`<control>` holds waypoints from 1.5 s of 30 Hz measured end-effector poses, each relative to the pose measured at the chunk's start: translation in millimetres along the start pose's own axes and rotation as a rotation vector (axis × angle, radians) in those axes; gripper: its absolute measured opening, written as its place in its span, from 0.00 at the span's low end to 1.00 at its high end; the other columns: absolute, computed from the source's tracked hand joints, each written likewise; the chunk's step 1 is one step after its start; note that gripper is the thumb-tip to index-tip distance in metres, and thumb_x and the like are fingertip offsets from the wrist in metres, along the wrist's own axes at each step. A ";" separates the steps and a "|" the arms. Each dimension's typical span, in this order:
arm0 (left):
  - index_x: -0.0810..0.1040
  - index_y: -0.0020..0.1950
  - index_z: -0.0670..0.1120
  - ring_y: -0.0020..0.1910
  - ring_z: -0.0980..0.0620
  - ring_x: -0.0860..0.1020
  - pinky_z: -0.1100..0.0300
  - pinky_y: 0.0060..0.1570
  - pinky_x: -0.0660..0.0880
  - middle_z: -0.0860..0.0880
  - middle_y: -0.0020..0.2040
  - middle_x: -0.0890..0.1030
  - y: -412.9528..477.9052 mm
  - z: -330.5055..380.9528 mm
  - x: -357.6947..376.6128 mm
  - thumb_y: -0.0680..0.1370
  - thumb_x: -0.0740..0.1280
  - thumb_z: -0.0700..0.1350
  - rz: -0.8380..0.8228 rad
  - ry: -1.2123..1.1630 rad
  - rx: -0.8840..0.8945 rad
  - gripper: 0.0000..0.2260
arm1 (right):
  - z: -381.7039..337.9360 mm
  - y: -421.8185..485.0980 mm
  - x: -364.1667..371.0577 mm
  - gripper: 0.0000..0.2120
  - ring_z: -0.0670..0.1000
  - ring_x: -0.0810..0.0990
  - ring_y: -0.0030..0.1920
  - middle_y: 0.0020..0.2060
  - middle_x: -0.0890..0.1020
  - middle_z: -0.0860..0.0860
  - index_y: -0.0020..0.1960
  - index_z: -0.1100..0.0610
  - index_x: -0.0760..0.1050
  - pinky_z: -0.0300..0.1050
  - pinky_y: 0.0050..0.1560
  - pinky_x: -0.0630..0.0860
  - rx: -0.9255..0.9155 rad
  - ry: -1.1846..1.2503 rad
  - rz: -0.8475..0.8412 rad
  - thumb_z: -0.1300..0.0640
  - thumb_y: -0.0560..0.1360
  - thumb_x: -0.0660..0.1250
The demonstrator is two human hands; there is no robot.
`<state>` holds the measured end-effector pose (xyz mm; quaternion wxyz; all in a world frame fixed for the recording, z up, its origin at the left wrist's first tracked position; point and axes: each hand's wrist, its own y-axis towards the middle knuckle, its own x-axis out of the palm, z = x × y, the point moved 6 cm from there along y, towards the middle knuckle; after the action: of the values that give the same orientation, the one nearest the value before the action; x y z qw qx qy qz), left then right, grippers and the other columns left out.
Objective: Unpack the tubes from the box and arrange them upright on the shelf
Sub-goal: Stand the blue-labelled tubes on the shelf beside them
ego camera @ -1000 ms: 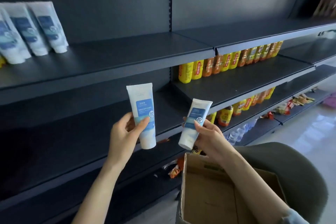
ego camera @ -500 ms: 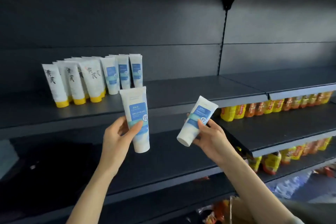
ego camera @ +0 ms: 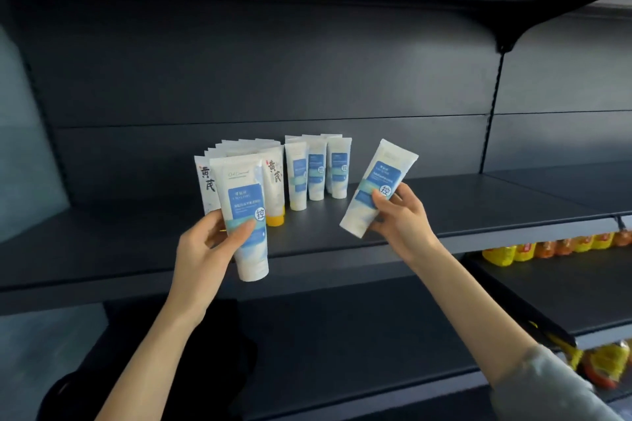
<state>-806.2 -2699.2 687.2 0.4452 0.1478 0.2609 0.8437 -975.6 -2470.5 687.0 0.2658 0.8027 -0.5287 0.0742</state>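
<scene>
Two blue-label tubes are in the air, neither on the shelf yet. The left tube is cap down and nearly upright, just in front of the shelf's front edge. Your left hand wraps its lower half, thumb across the label. That grip looks ready for a straight set-down.

The right tube is tilted, its crimped end leaning up and right and its cap low. Your right hand pinches it mid-body between thumb and fingers. My guess is it needs a turn of the wrist before it will stand.

On the shelf, a short row of matching blue-label tubes stands cap down. Just left of it is a fanned cluster of yellow-capped tubes. The bare shelf right of the blue row seems the natural slot. Set the tubes down gently, because a nudge could topple the standing ones.

The box is out of view. Yellow bottles line the lower shelf at right.
</scene>
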 end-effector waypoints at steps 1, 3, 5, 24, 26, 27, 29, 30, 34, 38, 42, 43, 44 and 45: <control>0.81 0.48 0.53 0.45 0.60 0.82 0.71 0.36 0.75 0.57 0.47 0.84 4.1 -0.1 -2.2 0.74 0.71 0.45 0.005 0.002 0.003 0.06 | 1.3 8.9 2.0 0.07 0.49 0.84 0.45 0.49 0.81 0.52 0.54 0.58 0.72 0.48 0.40 0.82 -0.006 -0.025 0.017 0.65 0.77 0.63; 0.81 0.48 0.54 0.44 0.60 0.82 0.70 0.37 0.76 0.58 0.46 0.84 12.4 -0.7 -4.6 0.74 0.70 0.44 0.019 0.009 0.009 0.06 | 5.5 26.9 4.6 0.07 0.48 0.83 0.44 0.48 0.81 0.51 0.53 0.57 0.72 0.46 0.39 0.81 -0.014 -0.091 0.048 0.66 0.77 0.63; 0.80 0.47 0.55 0.44 0.60 0.82 0.69 0.38 0.77 0.58 0.46 0.84 20.0 -2.3 -5.0 0.74 0.70 0.44 0.031 0.013 0.005 0.06 | 11.8 43.9 6.0 0.07 0.49 0.82 0.46 0.49 0.81 0.52 0.52 0.56 0.71 0.46 0.40 0.81 -0.022 -0.166 0.063 0.67 0.77 0.63; 0.80 0.51 0.51 0.49 0.61 0.81 0.72 0.37 0.75 0.59 0.49 0.83 61.9 -17.0 22.5 0.69 0.70 0.50 0.005 0.013 0.013 0.12 | 88.8 168.1 33.8 0.12 0.52 0.77 0.54 0.57 0.78 0.54 0.59 0.63 0.69 0.41 0.50 0.74 -0.066 -0.774 0.025 0.65 0.76 0.66; 0.80 0.51 0.52 0.49 0.60 0.81 0.72 0.38 0.75 0.59 0.49 0.83 61.4 -16.8 24.0 0.69 0.70 0.50 0.003 0.015 0.022 0.11 | 91.4 171.2 31.6 0.13 0.51 0.76 0.54 0.55 0.78 0.53 0.59 0.62 0.69 0.42 0.51 0.74 -0.066 -0.773 0.048 0.64 0.76 0.66; 0.80 0.50 0.53 0.48 0.60 0.81 0.72 0.38 0.75 0.59 0.48 0.83 61.0 -16.3 25.2 0.69 0.70 0.50 0.000 0.015 0.026 0.11 | 92.5 173.1 31.4 0.13 0.50 0.76 0.54 0.55 0.77 0.52 0.59 0.62 0.70 0.42 0.51 0.73 -0.066 -0.779 0.051 0.63 0.76 0.66; 0.80 0.50 0.53 0.49 0.60 0.81 0.71 0.39 0.76 0.59 0.48 0.84 60.3 -15.5 28.3 0.69 0.70 0.49 -0.005 0.009 0.030 0.10 | 94.0 176.6 30.4 0.12 0.51 0.76 0.55 0.55 0.77 0.51 0.58 0.60 0.70 0.44 0.51 0.74 -0.064 -0.803 0.052 0.62 0.76 0.67; 0.80 0.50 0.54 0.49 0.60 0.81 0.71 0.40 0.76 0.59 0.49 0.83 60.2 -14.9 29.6 0.69 0.70 0.49 -0.005 0.007 0.032 0.10 | 94.7 177.8 30.0 0.12 0.52 0.76 0.55 0.56 0.78 0.52 0.58 0.60 0.70 0.46 0.53 0.75 -0.063 -0.814 0.054 0.62 0.76 0.67; 0.79 0.49 0.55 0.49 0.62 0.81 0.72 0.39 0.75 0.61 0.48 0.83 58.5 -11.9 35.7 0.69 0.70 0.49 -0.013 0.016 0.040 0.10 | 94.5 179.7 29.8 0.12 0.53 0.77 0.53 0.54 0.78 0.54 0.56 0.61 0.69 0.50 0.54 0.76 -0.052 -0.855 0.052 0.61 0.75 0.68; 0.79 0.49 0.56 0.50 0.63 0.80 0.73 0.41 0.75 0.62 0.48 0.83 56.5 -11.4 40.7 0.69 0.70 0.50 -0.019 0.049 0.043 0.10 | 89.3 177.0 26.2 0.15 0.52 0.77 0.54 0.53 0.76 0.52 0.56 0.59 0.69 0.45 0.51 0.75 -0.030 -0.870 0.049 0.58 0.74 0.71; 0.79 0.50 0.56 0.51 0.61 0.80 0.63 0.47 0.75 0.61 0.49 0.83 57.0 -8.9 48.3 0.69 0.70 0.51 -0.021 0.061 0.046 0.10 | 74.8 164.6 13.7 0.21 0.55 0.72 0.61 0.61 0.71 0.54 0.63 0.57 0.67 0.56 0.62 0.71 -0.072 -1.047 0.118 0.49 0.75 0.67; 0.79 0.50 0.55 0.51 0.61 0.80 0.62 0.48 0.75 0.60 0.49 0.83 58.1 -7.4 50.5 0.69 0.70 0.51 -0.025 0.061 0.052 0.10 | 71.4 160.7 11.8 0.22 0.55 0.70 0.63 0.63 0.70 0.54 0.65 0.57 0.67 0.56 0.64 0.68 -0.081 -1.117 0.128 0.47 0.76 0.66; 0.79 0.50 0.54 0.51 0.61 0.80 0.63 0.47 0.75 0.60 0.49 0.83 59.3 -5.9 54.0 0.69 0.70 0.51 -0.026 0.061 0.060 0.10 | 67.7 156.0 9.9 0.23 0.55 0.68 0.64 0.64 0.69 0.54 0.66 0.56 0.66 0.56 0.65 0.65 -0.088 -1.171 0.129 0.46 0.76 0.64; 0.79 0.51 0.53 0.51 0.62 0.80 0.65 0.45 0.75 0.61 0.49 0.83 60.5 -4.4 58.7 0.69 0.70 0.51 -0.027 0.063 0.065 0.11 | 63.8 150.0 7.8 0.23 0.55 0.66 0.66 0.65 0.67 0.54 0.67 0.56 0.65 0.56 0.67 0.62 -0.094 -1.209 0.121 0.46 0.77 0.63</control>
<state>-881.9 -2680.2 719.2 0.4431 0.1322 0.3038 0.8330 -1115.8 -2554.1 688.3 -0.0509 0.6587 -0.6332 -0.4033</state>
